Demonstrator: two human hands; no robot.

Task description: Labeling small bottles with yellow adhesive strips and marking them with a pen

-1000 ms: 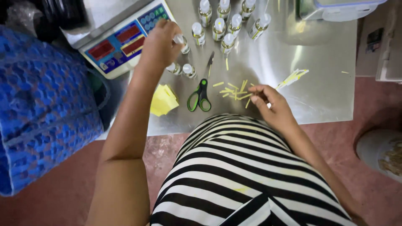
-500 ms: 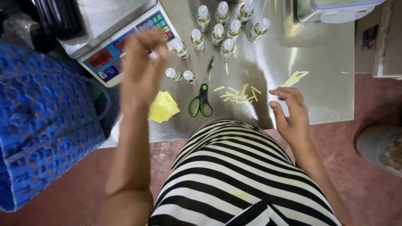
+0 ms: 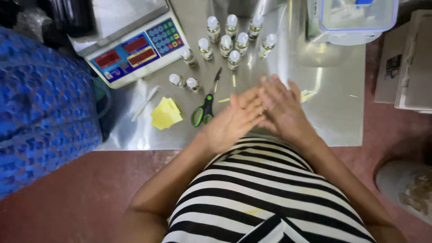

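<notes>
My left hand (image 3: 231, 121) and my right hand (image 3: 281, 110) meet flat, palm against palm, over the near edge of the steel table (image 3: 342, 117). Neither holds anything that I can see. Green-handled scissors (image 3: 204, 108) lie just left of the left hand. A stack of yellow paper squares (image 3: 165, 113) sits further left. Thin yellow strips (image 3: 224, 100) lie under and around the hands, partly hidden. Several small white-capped bottles (image 3: 227, 42) stand in a cluster at the back, with two more (image 3: 184, 82) lying nearer.
A digital weighing scale (image 3: 130, 47) stands at the back left. A clear plastic box with a blue rim (image 3: 355, 20) is at the back right. A blue patterned bag (image 3: 42, 112) is at the left, cardboard (image 3: 411, 67) at the right.
My left hand came back from the bottles near the scale, and my right hand left the yellow strips. Both now press together in the middle.
</notes>
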